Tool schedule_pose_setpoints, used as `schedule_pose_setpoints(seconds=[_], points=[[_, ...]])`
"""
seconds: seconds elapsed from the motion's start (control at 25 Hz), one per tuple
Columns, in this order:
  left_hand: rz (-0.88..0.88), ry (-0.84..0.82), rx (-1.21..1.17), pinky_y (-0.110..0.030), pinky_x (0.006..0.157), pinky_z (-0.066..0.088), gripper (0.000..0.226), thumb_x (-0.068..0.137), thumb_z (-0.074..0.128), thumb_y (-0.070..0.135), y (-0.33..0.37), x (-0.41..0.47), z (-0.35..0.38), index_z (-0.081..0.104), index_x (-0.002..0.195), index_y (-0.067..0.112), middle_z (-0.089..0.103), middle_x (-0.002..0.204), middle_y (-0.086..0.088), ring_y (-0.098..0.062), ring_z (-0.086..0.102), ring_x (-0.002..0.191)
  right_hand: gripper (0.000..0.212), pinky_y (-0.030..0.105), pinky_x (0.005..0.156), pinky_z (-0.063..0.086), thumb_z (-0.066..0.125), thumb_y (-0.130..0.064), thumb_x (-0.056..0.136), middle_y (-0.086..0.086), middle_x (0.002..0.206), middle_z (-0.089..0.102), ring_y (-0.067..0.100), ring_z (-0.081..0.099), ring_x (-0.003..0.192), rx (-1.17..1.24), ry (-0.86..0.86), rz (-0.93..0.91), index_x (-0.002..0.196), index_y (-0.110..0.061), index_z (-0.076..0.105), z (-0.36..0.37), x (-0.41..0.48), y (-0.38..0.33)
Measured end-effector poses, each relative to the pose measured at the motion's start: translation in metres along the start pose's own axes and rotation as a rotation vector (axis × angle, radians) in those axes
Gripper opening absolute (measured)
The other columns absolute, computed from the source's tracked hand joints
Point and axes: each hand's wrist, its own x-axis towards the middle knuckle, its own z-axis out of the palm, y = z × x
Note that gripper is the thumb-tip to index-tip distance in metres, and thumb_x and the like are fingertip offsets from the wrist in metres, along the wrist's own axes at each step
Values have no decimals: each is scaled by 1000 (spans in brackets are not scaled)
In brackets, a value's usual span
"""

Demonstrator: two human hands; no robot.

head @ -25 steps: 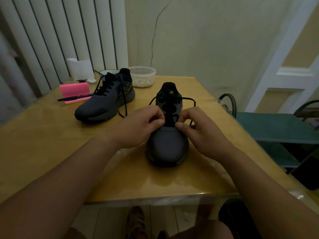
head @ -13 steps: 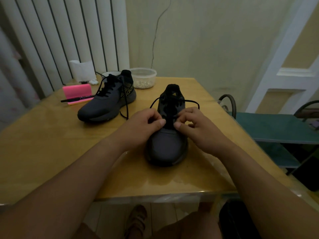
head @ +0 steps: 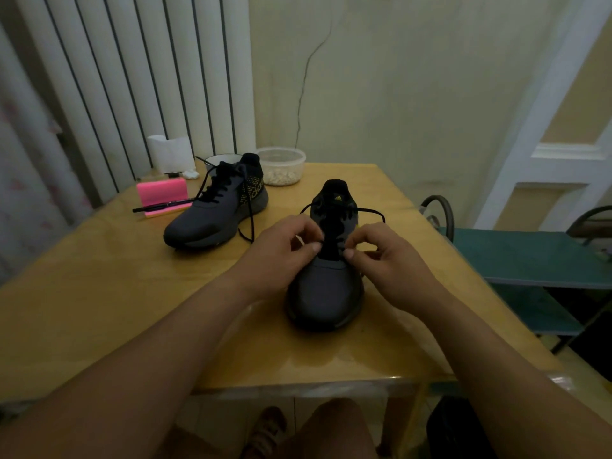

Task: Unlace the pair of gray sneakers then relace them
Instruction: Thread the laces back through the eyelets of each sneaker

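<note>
A gray sneaker stands near the table's front edge, toe toward me. Its black lace loops out on both sides near the tongue. My left hand pinches the lace at the sneaker's left eyelets, and my right hand pinches it at the right eyelets, fingertips close over the lower tongue. The second gray sneaker sits farther back on the left, laced, with loose black lace ends trailing onto the table.
On the wooden table, a pink notepad with a black pen lies at the back left. A clear plastic tub, a white bowl and a white paper roll stand at the back. A green chair is at the right.
Both hands have shifted slightly up the sneaker and their fingertips have opened a small gap over the tongue. The camera has tilted a little.
</note>
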Motion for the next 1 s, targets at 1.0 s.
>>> schedule_pose_setpoints(seconds=[1.0], points=[[483,-342,675,-45,75,55,10,102,57,30,12,57,-35,62,110,26,63,103,6,-17,61,89,20,40,71,55,53,-27,103,0,108,58,21,60,83,-844,-291,-369,119,-19,63,-24,53,-26]])
